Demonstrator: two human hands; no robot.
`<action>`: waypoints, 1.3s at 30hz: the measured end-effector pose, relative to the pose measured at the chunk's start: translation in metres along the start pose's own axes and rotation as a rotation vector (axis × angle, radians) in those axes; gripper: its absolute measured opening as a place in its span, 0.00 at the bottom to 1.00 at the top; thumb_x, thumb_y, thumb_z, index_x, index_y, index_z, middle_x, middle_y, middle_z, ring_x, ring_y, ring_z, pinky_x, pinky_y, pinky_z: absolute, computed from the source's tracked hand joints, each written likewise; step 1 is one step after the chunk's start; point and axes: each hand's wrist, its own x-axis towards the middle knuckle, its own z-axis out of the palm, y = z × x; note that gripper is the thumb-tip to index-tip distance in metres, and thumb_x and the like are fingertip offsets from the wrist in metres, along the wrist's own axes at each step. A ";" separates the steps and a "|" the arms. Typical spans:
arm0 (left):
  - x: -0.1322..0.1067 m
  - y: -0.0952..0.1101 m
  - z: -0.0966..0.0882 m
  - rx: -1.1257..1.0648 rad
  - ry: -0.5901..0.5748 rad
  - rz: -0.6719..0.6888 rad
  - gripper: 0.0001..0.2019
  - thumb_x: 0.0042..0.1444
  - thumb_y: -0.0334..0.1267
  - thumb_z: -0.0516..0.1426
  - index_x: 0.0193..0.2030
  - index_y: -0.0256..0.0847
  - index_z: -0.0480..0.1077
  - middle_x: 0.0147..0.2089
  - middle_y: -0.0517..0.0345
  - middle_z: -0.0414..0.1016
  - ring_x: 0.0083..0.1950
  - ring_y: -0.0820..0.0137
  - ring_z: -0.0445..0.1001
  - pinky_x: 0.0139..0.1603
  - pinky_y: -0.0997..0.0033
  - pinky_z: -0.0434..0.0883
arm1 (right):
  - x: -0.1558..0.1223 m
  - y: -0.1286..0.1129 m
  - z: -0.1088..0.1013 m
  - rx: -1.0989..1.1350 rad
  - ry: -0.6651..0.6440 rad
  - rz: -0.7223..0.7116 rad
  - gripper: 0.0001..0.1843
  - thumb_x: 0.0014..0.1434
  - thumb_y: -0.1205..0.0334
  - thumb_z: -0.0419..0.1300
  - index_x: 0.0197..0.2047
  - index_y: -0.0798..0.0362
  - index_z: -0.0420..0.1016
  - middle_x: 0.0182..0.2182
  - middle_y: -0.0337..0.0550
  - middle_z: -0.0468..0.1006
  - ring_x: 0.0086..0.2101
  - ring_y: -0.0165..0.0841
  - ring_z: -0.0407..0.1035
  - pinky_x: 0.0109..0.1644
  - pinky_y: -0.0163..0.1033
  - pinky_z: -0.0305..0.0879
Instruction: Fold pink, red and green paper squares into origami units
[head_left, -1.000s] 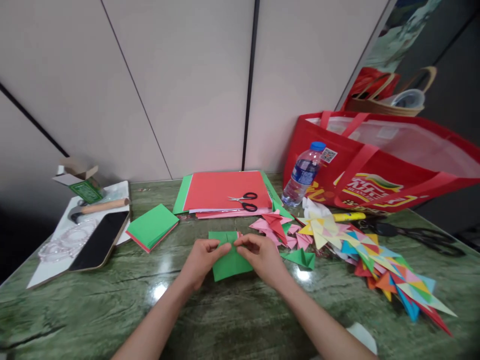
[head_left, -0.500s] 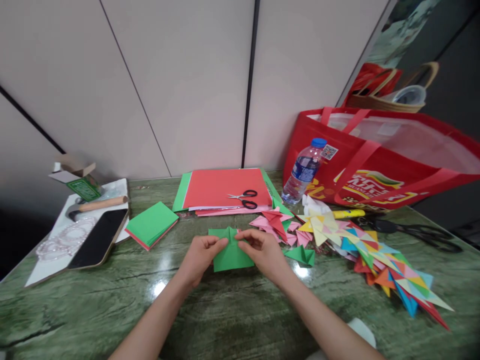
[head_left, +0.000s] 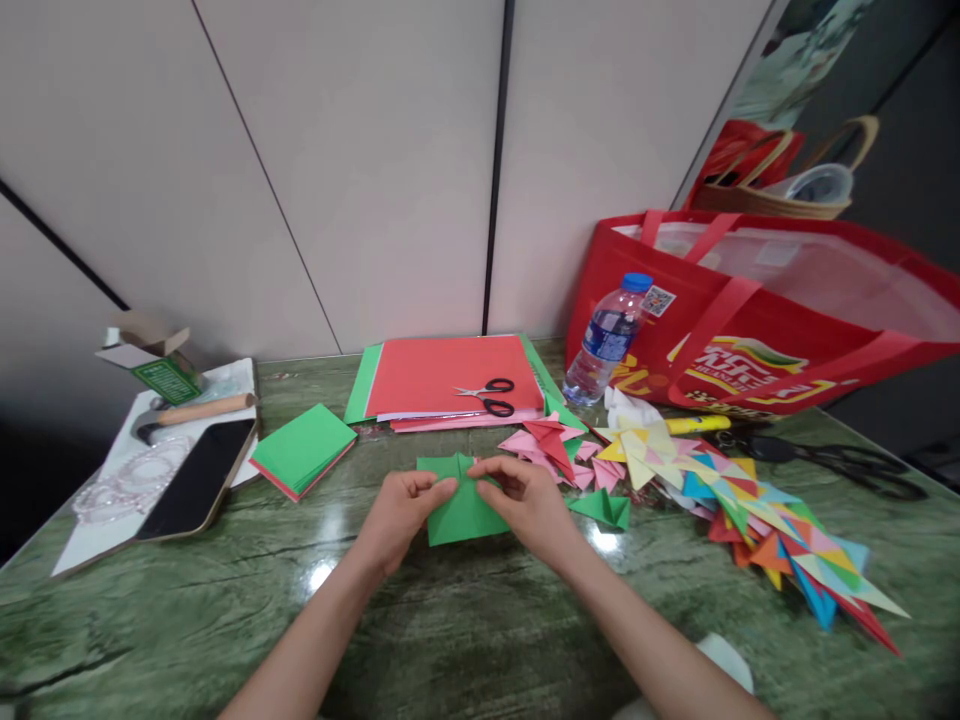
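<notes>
A green sheet of paper [head_left: 463, 515] with a raised crease at its top middle is held low over the table between both hands. My left hand [head_left: 405, 510] pinches its left side, thumb on top near the crease. Opposite it, my right hand [head_left: 529, 500] grips the upper right edge between thumb and fingers. Just right of that hand lies a small folded green paper piece [head_left: 604, 508]. Behind it are pink and red folded pieces [head_left: 555, 448], heaped loosely. A stack of green and red paper [head_left: 304, 448] rests to the left.
Small scissors [head_left: 487, 396] lie on red sheets [head_left: 442, 370] at the back. A water bottle [head_left: 607, 340] stands before a red bag [head_left: 690, 310]. Right: a multicoloured folded-paper chain [head_left: 780, 530] and black scissors [head_left: 840, 462]. Left: a phone [head_left: 199, 480], a wooden-handled tool [head_left: 206, 411], a small box [head_left: 161, 370].
Both hands keep their grip on the green paper, which has barely shifted. The camera view has moved very slightly.
</notes>
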 end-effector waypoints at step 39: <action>-0.006 -0.001 0.008 0.164 -0.007 0.048 0.22 0.42 0.49 0.58 0.14 0.37 0.53 0.17 0.68 0.45 0.19 0.80 0.45 0.19 0.78 0.44 | 0.002 -0.005 -0.002 0.233 -0.008 0.175 0.13 0.44 0.58 0.61 0.34 0.55 0.72 0.30 0.43 0.76 0.33 0.32 0.70 0.36 0.37 0.64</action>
